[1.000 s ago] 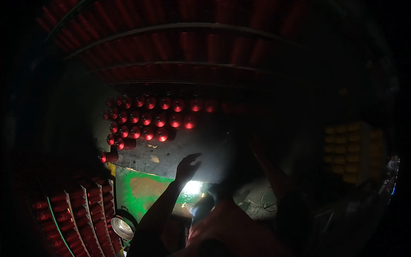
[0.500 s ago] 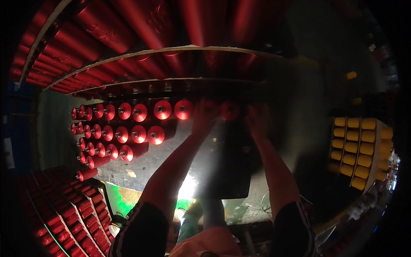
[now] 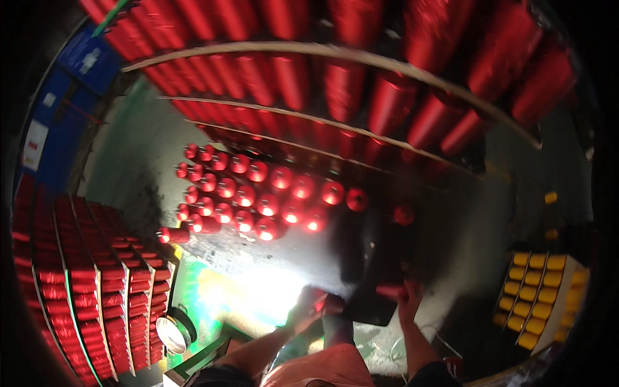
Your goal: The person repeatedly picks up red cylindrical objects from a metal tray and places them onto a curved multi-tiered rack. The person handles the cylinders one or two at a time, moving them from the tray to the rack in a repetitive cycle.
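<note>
At nine o'clock, stacked rows of red bobbins (image 3: 97, 290) in a rack; at seven o'clock, a round metal lamp (image 3: 169, 334). At centre, standing red spools (image 3: 258, 200) on the grey floor (image 3: 129, 168). At six o'clock, left hand (image 3: 308, 308), fingers curled round the lower left corner of a dark flat panel (image 3: 377, 277); grip partly lost in glare. Just right, right hand (image 3: 407, 298), half closed on a red spool (image 3: 389, 291) against the panel's lower right edge. At twelve o'clock, red cones (image 3: 361, 77) overhead. At four o'clock, yellow spools (image 3: 538, 293).
</note>
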`<state>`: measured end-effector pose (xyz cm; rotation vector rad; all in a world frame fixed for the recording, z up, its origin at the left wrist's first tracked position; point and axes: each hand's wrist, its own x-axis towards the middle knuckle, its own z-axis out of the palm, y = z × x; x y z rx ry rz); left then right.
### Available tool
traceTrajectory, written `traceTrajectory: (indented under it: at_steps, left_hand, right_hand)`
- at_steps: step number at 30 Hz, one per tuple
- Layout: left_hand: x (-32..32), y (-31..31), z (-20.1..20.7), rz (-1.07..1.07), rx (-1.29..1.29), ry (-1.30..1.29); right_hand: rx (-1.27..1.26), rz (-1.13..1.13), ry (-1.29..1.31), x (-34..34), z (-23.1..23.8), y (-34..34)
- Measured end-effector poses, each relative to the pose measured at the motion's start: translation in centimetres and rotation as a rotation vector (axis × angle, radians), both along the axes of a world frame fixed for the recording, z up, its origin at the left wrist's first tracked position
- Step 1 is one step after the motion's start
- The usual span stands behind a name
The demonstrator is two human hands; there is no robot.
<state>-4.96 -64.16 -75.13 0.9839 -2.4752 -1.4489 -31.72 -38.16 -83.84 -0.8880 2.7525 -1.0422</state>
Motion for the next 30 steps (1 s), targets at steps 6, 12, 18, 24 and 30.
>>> traceTrajectory:
  at_steps: [6,12,18,24,30]
  left_hand:
    - [20.7,2.1,9.6,0.324,-0.102,0.037]
    - [40.7,4.3,14.2,1.029,0.323,0.675]
    - [57.9,5.7,28.2,1.588,-0.180,0.513]
    - [73.6,4.2,31.0,1.764,-0.511,1.159]
    - [87.1,-2.1,29.9,1.979,-0.304,1.799]
  right_hand:
    - [-0.060,0.252,-0.235,15.8,8.0,-8.0]
    - [-0.378,0.613,-0.346,31.2,14.8,-22.5]
    - [-0.479,0.685,-1.229,52.9,28.4,-35.9]
    - [-0.247,0.949,-1.707,76.7,34.2,-44.2]
    - [0.509,0.933,-2.384,101.0,30.0,-52.4]
